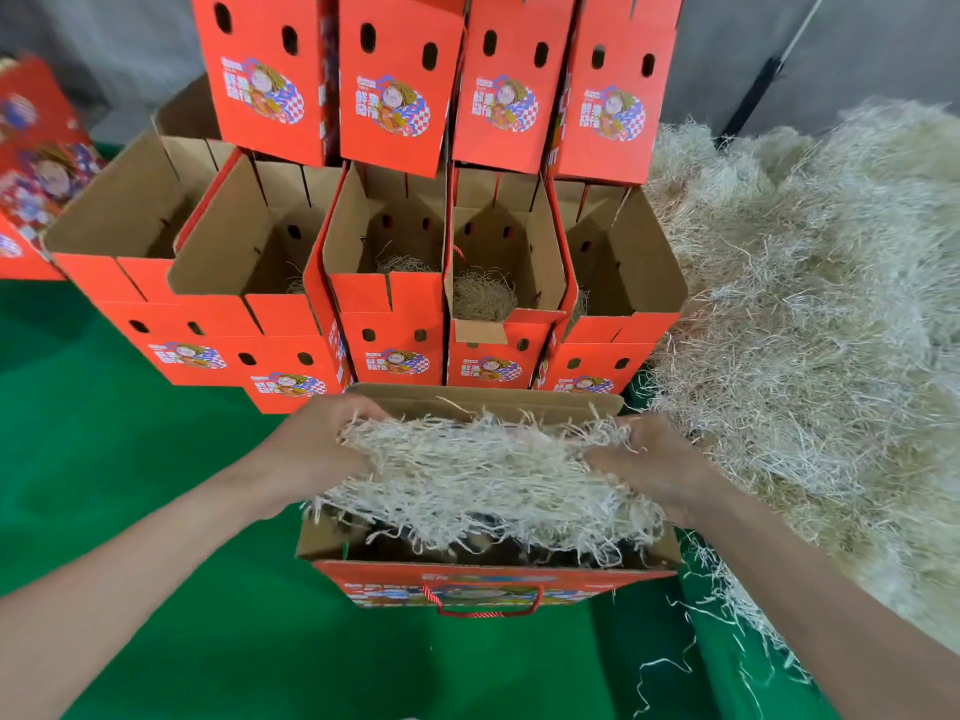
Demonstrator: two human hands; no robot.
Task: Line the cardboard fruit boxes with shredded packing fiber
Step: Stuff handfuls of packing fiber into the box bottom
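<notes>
Both left grip [322, 444] and right grip [660, 459] clutch fiber [483, 475] above a box [467, 576] on green matting [156, 511].

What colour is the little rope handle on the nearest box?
Red; the rope handle shows clearly in the head view.

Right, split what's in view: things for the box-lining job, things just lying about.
Job: left hand, right hand, both gripping the fiber wad; open box under it; fiber heap at right; row of open boxes behind.
Lying about: stray strands on the green cover; blurred red box at far left; dark pole at back.
</notes>
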